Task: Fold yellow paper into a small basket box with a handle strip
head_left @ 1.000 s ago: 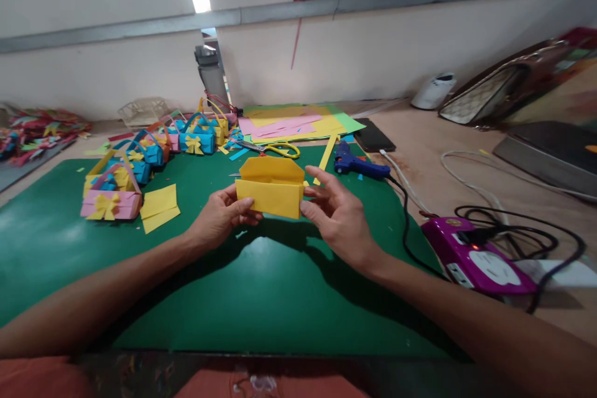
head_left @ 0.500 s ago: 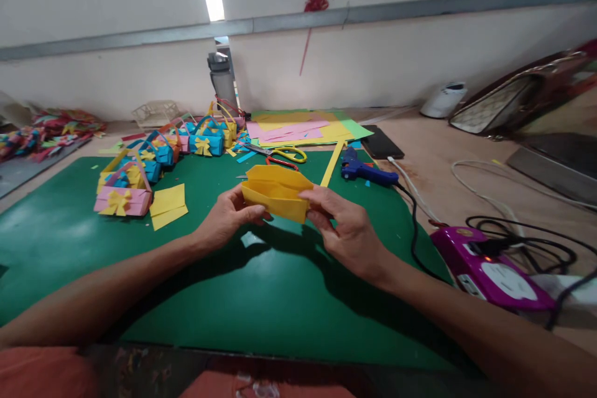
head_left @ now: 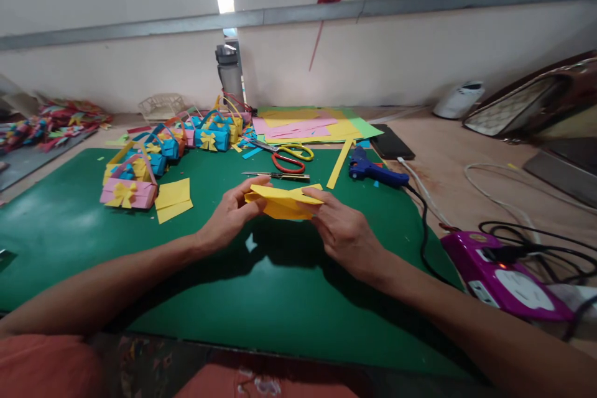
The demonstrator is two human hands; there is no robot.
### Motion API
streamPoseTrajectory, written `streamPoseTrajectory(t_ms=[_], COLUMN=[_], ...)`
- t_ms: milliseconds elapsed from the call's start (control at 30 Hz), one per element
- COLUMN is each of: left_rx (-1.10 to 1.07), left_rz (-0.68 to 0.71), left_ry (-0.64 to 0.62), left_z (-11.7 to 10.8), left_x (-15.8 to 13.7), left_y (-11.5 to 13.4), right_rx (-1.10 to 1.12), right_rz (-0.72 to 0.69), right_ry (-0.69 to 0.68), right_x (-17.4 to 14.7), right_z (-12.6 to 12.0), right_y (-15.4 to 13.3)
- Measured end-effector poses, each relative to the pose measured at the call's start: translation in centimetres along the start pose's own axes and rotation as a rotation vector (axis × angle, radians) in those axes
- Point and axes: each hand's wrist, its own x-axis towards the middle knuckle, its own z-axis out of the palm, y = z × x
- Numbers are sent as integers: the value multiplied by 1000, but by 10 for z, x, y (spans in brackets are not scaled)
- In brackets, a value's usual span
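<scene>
A folded yellow paper box [head_left: 284,204] is held above the green mat [head_left: 224,305], its upper edges pressed nearly together. My left hand [head_left: 236,208] pinches its left end between thumb and fingers. At the right end, my right hand [head_left: 345,227] grips it the same way. Just beyond the box lie a slim craft knife [head_left: 275,175] and scissors [head_left: 288,163] with red and yellow handles. Yellow paper pieces [head_left: 173,200] rest to the left of my left hand. A yellow strip [head_left: 340,163] and a blue glue gun [head_left: 377,171] lie past my right hand.
Small paper baskets [head_left: 128,191] with bows stand in a row at the left. Coloured paper sheets [head_left: 317,125], a grey bottle [head_left: 229,71] and a black phone [head_left: 392,142] are at the back. A purple power strip [head_left: 506,280] with cables sits at the right.
The yellow box's opening has narrowed and the box has tilted, so less of its inside shows. Both hands keep hold of its ends. The view has shifted slightly.
</scene>
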Motion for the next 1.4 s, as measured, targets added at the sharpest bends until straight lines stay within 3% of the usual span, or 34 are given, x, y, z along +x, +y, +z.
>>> streamPoseTrajectory(t_ms=[100,233,367,467,667,867,1100,1400], left_rx=[13,-9,-93,-92,49,-146,-299,-109], left_rz=[59,104,-17,-62,93,36,-15,81], left_ry=[-4,27,-47,-110,122,-4,125,222], left_z=[-3,-10,-10,-7,-9,-16,-13,-3], left_x=[2,10,11,8,13,23,21,11], left_y=[-1,-2,2,7,6,-3,-2,5], right_rx=[100,378,840,1141,1360,1464,1470,1487], right_rz=[71,392,710,858,877,868,864,945], right_ry=[29,22,-18,-18,-34,26,88,158], right_x=[3,10,15,16,18,20,23,21], right_z=[-4,-10,-8,-7,-13,-15,-19,-14], right_y=[-4,-5,2,6,3,0,2,4])
